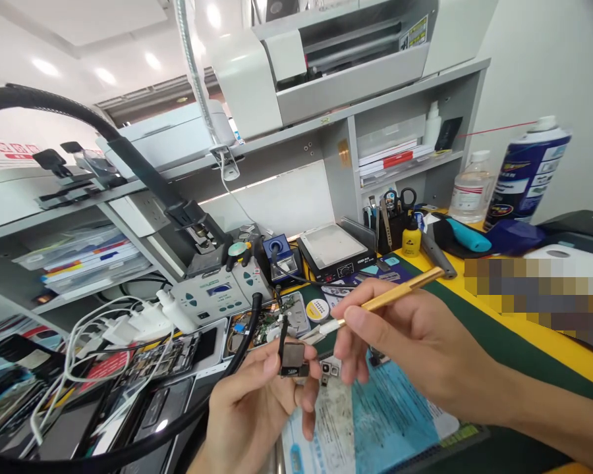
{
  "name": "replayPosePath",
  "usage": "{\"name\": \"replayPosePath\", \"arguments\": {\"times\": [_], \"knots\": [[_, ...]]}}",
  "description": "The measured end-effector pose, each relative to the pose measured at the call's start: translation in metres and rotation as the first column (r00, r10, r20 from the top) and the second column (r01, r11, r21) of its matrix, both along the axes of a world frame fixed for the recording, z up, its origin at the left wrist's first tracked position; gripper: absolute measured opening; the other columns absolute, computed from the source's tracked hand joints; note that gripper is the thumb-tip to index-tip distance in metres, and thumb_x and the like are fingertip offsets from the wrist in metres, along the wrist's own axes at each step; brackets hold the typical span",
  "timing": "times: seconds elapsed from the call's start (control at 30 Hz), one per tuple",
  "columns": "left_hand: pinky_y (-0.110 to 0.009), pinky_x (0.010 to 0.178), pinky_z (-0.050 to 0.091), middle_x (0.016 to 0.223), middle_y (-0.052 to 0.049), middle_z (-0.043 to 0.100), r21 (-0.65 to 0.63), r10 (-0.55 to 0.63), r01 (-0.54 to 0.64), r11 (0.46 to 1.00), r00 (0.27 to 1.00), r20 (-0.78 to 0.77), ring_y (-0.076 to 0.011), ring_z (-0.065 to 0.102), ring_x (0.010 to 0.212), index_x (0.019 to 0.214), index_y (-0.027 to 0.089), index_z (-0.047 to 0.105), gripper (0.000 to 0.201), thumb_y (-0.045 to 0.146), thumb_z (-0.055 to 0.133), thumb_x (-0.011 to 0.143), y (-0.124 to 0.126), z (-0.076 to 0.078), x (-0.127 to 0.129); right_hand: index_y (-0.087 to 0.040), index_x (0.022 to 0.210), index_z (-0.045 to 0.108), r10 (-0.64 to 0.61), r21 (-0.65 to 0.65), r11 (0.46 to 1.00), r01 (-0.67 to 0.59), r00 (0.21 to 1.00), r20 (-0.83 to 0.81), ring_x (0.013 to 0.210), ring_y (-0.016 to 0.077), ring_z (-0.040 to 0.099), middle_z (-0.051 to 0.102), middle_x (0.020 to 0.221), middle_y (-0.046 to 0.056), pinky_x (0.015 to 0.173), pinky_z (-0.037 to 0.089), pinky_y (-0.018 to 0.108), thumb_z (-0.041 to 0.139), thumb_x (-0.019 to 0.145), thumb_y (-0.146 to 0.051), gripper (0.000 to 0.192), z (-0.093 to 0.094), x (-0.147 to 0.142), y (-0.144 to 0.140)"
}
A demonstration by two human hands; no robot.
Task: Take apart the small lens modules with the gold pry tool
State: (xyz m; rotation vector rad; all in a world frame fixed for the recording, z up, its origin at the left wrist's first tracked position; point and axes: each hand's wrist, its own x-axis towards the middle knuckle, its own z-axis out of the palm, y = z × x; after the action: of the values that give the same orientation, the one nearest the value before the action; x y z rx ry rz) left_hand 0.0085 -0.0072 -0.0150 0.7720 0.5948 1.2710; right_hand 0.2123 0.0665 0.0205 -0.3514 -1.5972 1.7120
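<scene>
My left hand (pixel 261 395) pinches a small dark module with a flat grey metal face (pixel 292 355) between thumb and fingers. It looks like a phone camera module, with a black flex strip sticking up from its left side. In my right hand (pixel 405 336) is a slim craft knife with a gold handle (pixel 400 289), held like a pen. Its pale collar and pointed blade reach toward the module's upper right; whether they touch cannot be made out. Just beyond the left fingertips, a small part with square frames (pixel 330 370) lies on the blue and white work pad (pixel 390 415).
A black hose (pixel 237 362) curves past my left hand from the hot-air station (pixel 222 289). Behind are a tray of circuit boards (pixel 296 313) and a heating plate (pixel 333 247). Phones and white cables crowd the left; a yellow bottle (pixel 411 240) and spray can (pixel 528 171) stand right.
</scene>
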Motion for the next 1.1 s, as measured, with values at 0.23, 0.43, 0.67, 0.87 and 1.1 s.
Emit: {"name": "replayPosePath", "arguments": {"times": [0.23, 0.43, 0.67, 0.87, 1.1], "knots": [[-0.027, 0.054, 0.060, 0.089, -0.013, 0.071, 0.005, -0.024, 0.024, 1.000, 0.999, 0.021, -0.0172, 0.067, 0.067, 0.103, 0.002, 0.075, 0.034, 0.032, 0.069, 0.086, -0.0020, 0.0002, 0.0031, -0.016, 0.094, 0.060, 0.028, 0.004, 1.000, -0.028, 1.000, 0.011, 0.067, 0.0130, 0.070, 0.067, 0.077, 0.002, 0.059, 0.055, 0.022, 0.058, 0.101, -0.044, 0.028, -0.0008, 0.0014, -0.0008], [-0.027, 0.055, 0.061, 0.089, -0.013, 0.071, 0.008, -0.026, 0.026, 1.000, 1.000, 0.018, -0.0172, 0.067, 0.068, 0.103, 0.002, 0.075, 0.034, 0.032, 0.070, 0.086, -0.0022, -0.0006, 0.0036, -0.017, 0.094, 0.059, 0.032, 0.019, 0.999, -0.032, 0.999, 0.022, 0.068, 0.0123, 0.070, 0.067, 0.079, 0.002, 0.061, 0.055, 0.022, 0.056, 0.102, -0.043, 0.027, -0.0008, 0.0017, -0.0012], [-0.027, 0.055, 0.059, 0.091, -0.013, 0.069, 0.030, -0.035, 0.035, 0.999, 0.999, -0.016, -0.0182, 0.066, 0.070, 0.105, 0.005, 0.074, 0.033, 0.032, 0.065, 0.088, -0.0033, -0.0012, 0.0013, -0.017, 0.094, 0.060, 0.040, 0.026, 0.999, -0.041, 0.999, 0.031, 0.069, 0.0128, 0.071, 0.067, 0.080, 0.002, 0.061, 0.055, 0.022, 0.056, 0.102, -0.041, 0.026, -0.0043, 0.0021, -0.0005], [-0.027, 0.056, 0.058, 0.093, -0.013, 0.068, 0.049, -0.055, 0.056, 0.997, 0.998, -0.011, -0.0178, 0.064, 0.072, 0.107, 0.006, 0.073, 0.033, 0.031, 0.062, 0.089, -0.0040, -0.0022, 0.0000, -0.017, 0.094, 0.059, 0.035, 0.018, 0.999, -0.036, 0.999, 0.029, 0.069, 0.0128, 0.071, 0.068, 0.080, 0.002, 0.061, 0.055, 0.023, 0.056, 0.103, -0.041, 0.026, -0.0024, 0.0024, -0.0014], [-0.026, 0.055, 0.059, 0.090, -0.012, 0.069, 0.027, -0.039, 0.040, 0.999, 0.999, -0.022, -0.0172, 0.065, 0.070, 0.106, 0.005, 0.075, 0.035, 0.033, 0.067, 0.087, -0.0041, -0.0011, 0.0013, -0.018, 0.095, 0.060, 0.030, 0.028, 0.999, -0.031, 0.998, 0.046, 0.070, 0.0129, 0.071, 0.068, 0.080, 0.001, 0.063, 0.055, 0.023, 0.056, 0.102, -0.042, 0.026, -0.0033, 0.0038, -0.0021]]}}
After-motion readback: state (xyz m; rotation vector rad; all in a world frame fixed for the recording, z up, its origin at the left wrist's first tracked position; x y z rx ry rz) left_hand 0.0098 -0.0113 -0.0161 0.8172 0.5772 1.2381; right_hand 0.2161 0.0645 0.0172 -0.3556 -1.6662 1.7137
